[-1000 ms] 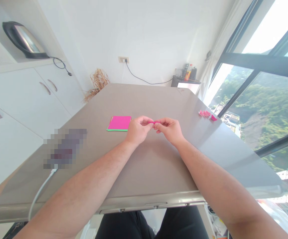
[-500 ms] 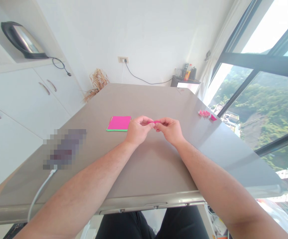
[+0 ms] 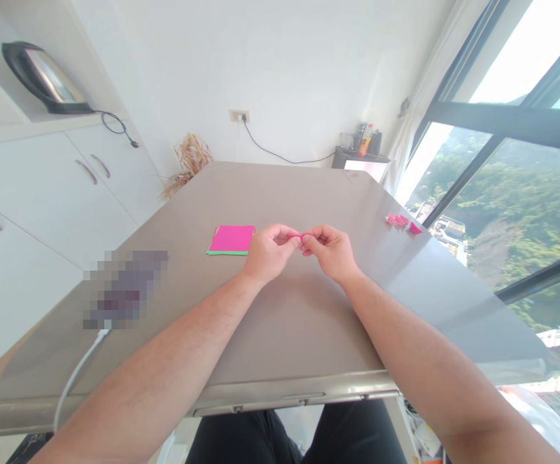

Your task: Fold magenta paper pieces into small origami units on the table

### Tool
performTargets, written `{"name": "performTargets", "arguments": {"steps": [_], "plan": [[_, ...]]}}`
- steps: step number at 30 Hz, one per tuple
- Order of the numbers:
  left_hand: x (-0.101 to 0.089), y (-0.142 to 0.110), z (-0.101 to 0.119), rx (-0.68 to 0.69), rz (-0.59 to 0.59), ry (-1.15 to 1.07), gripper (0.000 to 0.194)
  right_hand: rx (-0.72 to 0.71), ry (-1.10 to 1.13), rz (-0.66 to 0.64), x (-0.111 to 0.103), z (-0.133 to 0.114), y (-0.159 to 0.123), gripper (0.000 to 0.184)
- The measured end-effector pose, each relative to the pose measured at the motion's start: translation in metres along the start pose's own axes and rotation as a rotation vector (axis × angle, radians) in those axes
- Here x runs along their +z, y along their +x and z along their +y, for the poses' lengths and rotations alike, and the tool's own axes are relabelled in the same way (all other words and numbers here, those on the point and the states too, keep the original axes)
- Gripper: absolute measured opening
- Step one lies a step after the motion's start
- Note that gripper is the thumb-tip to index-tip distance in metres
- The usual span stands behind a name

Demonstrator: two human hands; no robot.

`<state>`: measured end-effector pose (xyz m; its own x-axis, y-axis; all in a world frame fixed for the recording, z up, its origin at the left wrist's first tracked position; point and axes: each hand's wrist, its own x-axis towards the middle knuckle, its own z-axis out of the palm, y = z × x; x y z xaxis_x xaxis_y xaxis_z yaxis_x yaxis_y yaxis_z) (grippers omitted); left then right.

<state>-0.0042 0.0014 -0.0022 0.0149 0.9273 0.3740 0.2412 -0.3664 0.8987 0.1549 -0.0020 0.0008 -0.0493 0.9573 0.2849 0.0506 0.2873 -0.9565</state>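
Note:
Between my fingertips, just above the middle of the table, is a small folded piece of pink paper (image 3: 297, 236), mostly hidden by the fingers. My left hand (image 3: 269, 252) pinches it from the left, thumb against forefinger. On the other side my right hand (image 3: 328, 252) pinches it too, and the fingertips of both hands meet. A stack of square coloured paper (image 3: 232, 239), pink on top with a green edge showing below, lies just left of my left hand. Several small folded pink paper pieces (image 3: 402, 222) sit in a row near the table's right edge.
The grey table (image 3: 280, 322) spans the view. At its left lies a blurred-out object (image 3: 127, 290) with a white cable (image 3: 74, 370). A kettle (image 3: 50, 77) stands on the left cabinet. A small cabinet with bottles (image 3: 364, 142) stands beyond the far right corner, beside the window.
My right fingertips have shifted slightly on the pink paper, covering more of its right end. My left hand keeps its pinch almost unmoved.

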Motion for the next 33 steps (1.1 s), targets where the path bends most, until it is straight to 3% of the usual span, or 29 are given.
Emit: {"name": "performTargets", "arguments": {"steps": [4, 17, 24, 33], "plan": [[-0.0010, 0.0014, -0.0010, 0.004, -0.052, 0.008, 0.014, 0.003, -0.057, -0.013, -0.0004, -0.0007, -0.0009, 0.015], [-0.0018, 0.0005, -0.0013, 0.047, -0.060, 0.117, 0.013, 0.000, -0.204, -0.020, -0.0032, -0.0019, -0.0028, 0.010], [-0.0037, 0.0024, -0.0004, -0.005, -0.059, -0.009, 0.017, -0.062, -0.169, 0.001, -0.0053, 0.0000, -0.0011, 0.012], [-0.0042, 0.0042, -0.0043, -0.039, -0.078, -0.013, 0.011, -0.009, -0.262, -0.005, -0.0053, -0.0028, -0.0023, 0.012]]}}
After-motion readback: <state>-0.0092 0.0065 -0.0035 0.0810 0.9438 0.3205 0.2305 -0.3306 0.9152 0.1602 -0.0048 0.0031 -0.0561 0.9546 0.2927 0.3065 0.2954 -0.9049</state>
